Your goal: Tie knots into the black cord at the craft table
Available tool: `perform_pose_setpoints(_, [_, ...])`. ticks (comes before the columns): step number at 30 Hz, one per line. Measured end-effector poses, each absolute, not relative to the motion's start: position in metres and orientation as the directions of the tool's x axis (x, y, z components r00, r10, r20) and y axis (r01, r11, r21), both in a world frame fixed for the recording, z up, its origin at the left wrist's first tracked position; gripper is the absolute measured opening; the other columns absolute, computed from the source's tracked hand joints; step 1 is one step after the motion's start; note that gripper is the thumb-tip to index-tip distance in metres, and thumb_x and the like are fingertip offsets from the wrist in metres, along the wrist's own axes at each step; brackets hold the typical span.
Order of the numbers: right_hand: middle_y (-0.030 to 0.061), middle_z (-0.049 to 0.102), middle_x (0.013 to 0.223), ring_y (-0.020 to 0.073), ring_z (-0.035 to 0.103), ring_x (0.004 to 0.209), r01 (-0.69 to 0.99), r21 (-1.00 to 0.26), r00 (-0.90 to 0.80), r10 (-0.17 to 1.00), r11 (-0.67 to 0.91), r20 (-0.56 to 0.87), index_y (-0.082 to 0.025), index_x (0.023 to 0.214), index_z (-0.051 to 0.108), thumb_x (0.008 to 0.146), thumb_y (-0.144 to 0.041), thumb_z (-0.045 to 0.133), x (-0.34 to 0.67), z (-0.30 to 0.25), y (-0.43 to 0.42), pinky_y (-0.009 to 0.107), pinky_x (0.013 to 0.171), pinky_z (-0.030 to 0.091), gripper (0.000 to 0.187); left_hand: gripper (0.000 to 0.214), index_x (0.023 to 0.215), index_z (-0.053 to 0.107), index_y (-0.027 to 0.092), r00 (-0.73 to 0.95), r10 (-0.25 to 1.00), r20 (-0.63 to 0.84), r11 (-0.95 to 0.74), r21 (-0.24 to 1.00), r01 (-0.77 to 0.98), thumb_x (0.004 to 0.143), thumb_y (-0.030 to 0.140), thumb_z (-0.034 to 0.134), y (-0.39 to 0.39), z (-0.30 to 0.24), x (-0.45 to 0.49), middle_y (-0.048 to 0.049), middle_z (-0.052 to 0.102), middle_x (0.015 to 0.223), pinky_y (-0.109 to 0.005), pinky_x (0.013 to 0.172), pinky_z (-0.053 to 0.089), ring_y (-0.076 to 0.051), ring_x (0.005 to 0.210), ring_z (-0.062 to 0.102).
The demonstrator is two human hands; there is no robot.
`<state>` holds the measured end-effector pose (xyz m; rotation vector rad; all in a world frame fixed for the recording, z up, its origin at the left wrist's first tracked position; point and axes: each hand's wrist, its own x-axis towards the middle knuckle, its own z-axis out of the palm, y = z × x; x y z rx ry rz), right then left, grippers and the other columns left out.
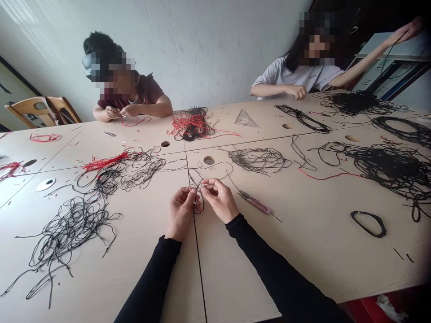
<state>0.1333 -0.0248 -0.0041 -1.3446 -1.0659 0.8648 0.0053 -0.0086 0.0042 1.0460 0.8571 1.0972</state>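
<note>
The pink-handled snips (259, 205) on the pale tabletop (319, 242) are my landmark. Well to their left spreads a loose tangle of black string (72, 226), its ends splayed out. Closer, still left of the snips, the person's left hand (182, 210) has its fingers pinched together on a thin black cord (203, 202). That cord, left of the snips and between the two hands, is slender, dark and even in colour; it curves into a small loop below the fingers, and strands meet where they grip. Whether a knot sits there, I cannot tell.

It should weigh almost nothing and feel soft and limp, hard to damage but quick to twist or slip. The surest hold is likely a close pinch on either side of the crossing, leaving the loop free.

The right hand (221, 201), just left of the snips, appears to have its fingers clamped on the cord too. Right of the snips lies a black oval band (382, 228).
</note>
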Motion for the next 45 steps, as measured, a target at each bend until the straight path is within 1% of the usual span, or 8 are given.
perform_pose_setpoints(4, [0.0068,0.072,0.082,0.0181,0.066,0.076,0.022,-0.997,0.279,0.957,0.077,0.08,-0.014,0.09,0.067,0.078,-0.037,0.065,0.134,-0.007,-0.023,0.03,0.074,0.052,0.026,0.028,0.093,0.058,0.014,0.242,0.97,-0.032,0.101,0.955,-0.279,0.082,0.037,0.071,-0.007,0.002,0.006,-0.0005,0.061,0.073,-0.024,0.053,0.05,-0.01,0.057,0.057])
perform_pose_setpoints(8, [0.0039,0.07,0.077,0.0168,0.063,0.071,0.056,-0.995,0.239,0.967,0.082,0.093,-0.015,0.086,0.068,0.08,-0.039,0.062,0.134,-0.005,-0.024,0.028,0.069,0.05,0.025,0.034,0.102,0.049,0.021,0.231,0.973,-0.006,0.079,0.949,-0.306,0.081,0.034,0.072,-0.006,0.002,0.005,0.0033,0.061,0.07,-0.026,0.055,0.053,-0.012,0.057,0.058])
perform_pose_setpoints(19, [0.0015,0.064,0.074,0.0156,0.058,0.069,-0.079,-0.995,0.169,0.985,0.057,0.043,-0.015,0.09,0.066,0.08,-0.044,0.062,0.133,-0.009,-0.023,0.029,0.067,0.048,0.031,0.031,0.099,0.057,0.016,0.254,0.967,-0.018,0.088,0.96,-0.267,0.081,0.036,0.072,-0.007,0.003,0.005,0.001,0.063,0.071,-0.025,0.055,0.053,-0.011,0.056,0.059])
perform_pose_setpoints(24, [0.0011,0.064,0.074,0.0146,0.058,0.068,-0.05,-0.997,0.165,0.985,0.052,0.043,-0.015,0.091,0.066,0.081,-0.044,0.062,0.134,-0.009,-0.023,0.028,0.065,0.048,0.031,0.029,0.088,0.061,0.014,0.25,0.968,-0.038,0.108,0.957,-0.271,0.078,0.038,0.073,-0.007,0.002,0.006,-0.0007,0.063,0.07,-0.024,0.054,0.052,-0.011,0.058,0.059])
perform_pose_setpoints(28, [0.0029,0.066,0.077,0.0158,0.061,0.07,-0.092,-0.996,0.104,0.995,0.009,-0.001,-0.016,0.102,0.063,0.083,-0.045,0.061,0.133,-0.008,-0.025,0.028,0.064,0.051,0.035,0.03,0.087,0.06,0.014,0.225,0.974,-0.037,0.108,0.945,-0.308,0.078,0.039,0.074,-0.006,0.002,0.006,-0.0013,0.064,0.073,-0.023,0.054,0.053,-0.011,0.06,0.06])
perform_pose_setpoints(32, [0.0044,0.069,0.082,0.0171,0.063,0.075,-0.001,-1.0,0.079,0.996,0.03,0.03,-0.015,0.098,0.065,0.082,-0.043,0.063,0.134,-0.004,-0.027,0.03,0.069,0.053,0.032,0.03,0.087,0.058,0.015,0.186,0.982,-0.031,0.089,0.945,-0.314,0.078,0.04,0.074,-0.005,0.001,0.005,-0.0005,0.063,0.071,-0.025,0.055,0.054,-0.012,0.06,0.06])
perform_pose_setpoints(36, [0.0027,0.067,0.076,0.0145,0.058,0.065,0.083,-0.995,0.105,0.993,0.047,0.056,-0.015,0.088,0.067,0.083,-0.044,0.06,0.138,-0.001,-0.027,0.027,0.061,0.049,0.03,0.031,0.09,0.055,0.016,0.178,0.982,-0.057,0.112,0.943,-0.313,0.08,0.04,0.072,-0.005,0.001,0.004,-0.0018,0.065,0.074,-0.026,0.056,0.054,-0.013,0.06,0.063])
perform_pose_setpoints(45, [-0.0022,0.049,0.063,0.0124,0.041,0.055,0.174,-0.984,0.204,0.977,0.023,0.059,-0.017,0.085,0.064,0.084,-0.049,0.056,0.145,-0.002,-0.026,0.026,0.053,0.039,0.033,0.032,0.088,0.054,0.016,0.044,0.998,-0.054,0.066,0.935,-0.35,0.08,0.043,0.07,-0.001,-0.002,0.003,-0.0036,0.061,0.087,-0.026,0.057,0.056,-0.013,0.071,0.063])
